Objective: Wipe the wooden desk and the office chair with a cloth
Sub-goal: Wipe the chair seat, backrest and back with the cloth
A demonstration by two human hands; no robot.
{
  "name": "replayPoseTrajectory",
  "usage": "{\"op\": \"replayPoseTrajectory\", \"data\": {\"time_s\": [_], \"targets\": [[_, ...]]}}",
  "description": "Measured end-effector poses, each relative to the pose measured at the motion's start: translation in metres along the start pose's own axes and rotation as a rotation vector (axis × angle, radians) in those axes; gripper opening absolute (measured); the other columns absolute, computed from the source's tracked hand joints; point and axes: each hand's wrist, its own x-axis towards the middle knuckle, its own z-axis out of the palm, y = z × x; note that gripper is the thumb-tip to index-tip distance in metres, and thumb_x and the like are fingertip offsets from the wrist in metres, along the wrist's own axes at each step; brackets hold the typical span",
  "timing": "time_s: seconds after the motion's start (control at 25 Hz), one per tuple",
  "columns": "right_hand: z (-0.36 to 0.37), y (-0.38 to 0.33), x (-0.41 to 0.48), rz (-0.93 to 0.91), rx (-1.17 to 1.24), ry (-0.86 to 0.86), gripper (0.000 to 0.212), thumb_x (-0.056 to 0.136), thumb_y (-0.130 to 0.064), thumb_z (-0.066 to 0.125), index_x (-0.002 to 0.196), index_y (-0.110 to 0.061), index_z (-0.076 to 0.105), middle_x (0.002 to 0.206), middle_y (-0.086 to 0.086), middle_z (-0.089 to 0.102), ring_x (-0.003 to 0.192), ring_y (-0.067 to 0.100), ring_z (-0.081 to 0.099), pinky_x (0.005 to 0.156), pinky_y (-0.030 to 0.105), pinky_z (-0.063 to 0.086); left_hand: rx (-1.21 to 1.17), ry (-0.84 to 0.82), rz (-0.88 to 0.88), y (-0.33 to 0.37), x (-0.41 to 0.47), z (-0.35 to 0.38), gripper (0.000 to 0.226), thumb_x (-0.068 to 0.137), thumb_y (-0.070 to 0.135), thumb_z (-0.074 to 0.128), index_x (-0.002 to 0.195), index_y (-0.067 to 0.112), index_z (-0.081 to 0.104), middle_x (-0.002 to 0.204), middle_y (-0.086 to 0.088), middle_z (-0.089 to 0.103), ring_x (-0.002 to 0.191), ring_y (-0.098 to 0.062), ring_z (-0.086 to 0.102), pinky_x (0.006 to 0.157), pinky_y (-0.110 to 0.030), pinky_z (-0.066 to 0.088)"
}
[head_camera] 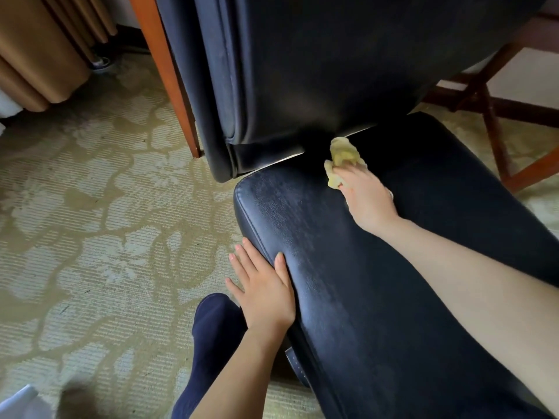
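The dark blue leather office chair fills the middle and right: its seat (378, 282) runs toward me and its backrest (317, 71) rises at the top. My right hand (367, 198) holds a crumpled yellow cloth (343, 160) against the seat's rear, just under the gap below the backrest. My left hand (263, 285) rests flat with straight fingers on the seat's left edge. A wooden desk leg (169, 80) stands to the left of the backrest.
Patterned beige carpet (90, 222) covers the floor. My foot in a dark sock (211, 328) stands beside the seat. Tan curtain folds (39, 49) hang at the upper left. A wooden folding frame (490, 116) stands behind the chair at right.
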Motion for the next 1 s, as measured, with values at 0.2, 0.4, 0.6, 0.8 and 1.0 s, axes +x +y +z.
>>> {"op": "replayPoseTrajectory", "data": {"time_s": [0.2, 0.4, 0.6, 0.8, 1.0], "targets": [[-0.007, -0.012, -0.066, -0.327, 0.109, -0.082, 0.033, 0.091, -0.003, 0.053, 0.115, -0.024, 0.064, 0.120, -0.002, 0.060, 0.113, 0.013, 0.050, 0.088, 0.013, 0.035, -0.031, -0.013, 0.004, 0.001, 0.000, -0.002, 0.072, 0.092, 0.051, 0.007, 0.149, 0.013, -0.014, 0.159, -0.006, -0.006, 0.146, -0.021, -0.008, 0.116, -0.051, 0.003], [-0.008, -0.011, -0.113, -0.680, -0.054, -0.195, 0.043, 0.080, -0.004, 0.067, 0.121, -0.015, 0.064, 0.129, 0.000, 0.059, 0.125, 0.020, 0.050, 0.107, 0.032, 0.035, -0.033, -0.004, 0.013, 0.000, -0.002, -0.002, 0.078, 0.084, 0.056, -0.006, 0.149, 0.014, -0.015, 0.159, -0.006, -0.007, 0.146, -0.021, -0.009, 0.116, -0.051, 0.002], [-0.006, -0.020, -0.069, -0.747, -0.074, -0.243, 0.049, 0.080, 0.002, 0.068, 0.123, -0.019, 0.063, 0.131, 0.000, 0.058, 0.127, 0.021, 0.049, 0.106, 0.037, 0.040, -0.057, -0.001, 0.027, 0.000, 0.000, -0.001, 0.081, 0.082, 0.058, -0.008, 0.148, 0.014, -0.016, 0.159, -0.005, -0.009, 0.146, -0.020, -0.011, 0.116, -0.049, 0.000], [0.011, -0.043, -0.015, -0.515, 0.082, -0.273, 0.042, 0.088, 0.000, 0.057, 0.126, -0.019, 0.060, 0.134, -0.003, 0.054, 0.132, 0.014, 0.041, 0.113, 0.026, 0.027, -0.074, 0.007, 0.033, -0.001, 0.000, -0.001, 0.086, 0.075, 0.061, -0.014, 0.148, 0.015, -0.016, 0.159, -0.004, -0.009, 0.145, -0.019, -0.012, 0.116, -0.048, -0.002], [0.017, -0.064, 0.033, -0.210, 0.148, -0.171, 0.044, 0.091, -0.014, 0.051, 0.132, -0.032, 0.049, 0.130, 0.002, 0.054, 0.119, 0.026, 0.050, 0.097, 0.038, 0.042, -0.087, 0.009, 0.032, -0.002, 0.003, 0.001, 0.084, 0.078, 0.061, -0.011, 0.148, 0.017, -0.017, 0.159, -0.002, -0.009, 0.145, -0.018, -0.012, 0.117, -0.047, -0.002]]}}
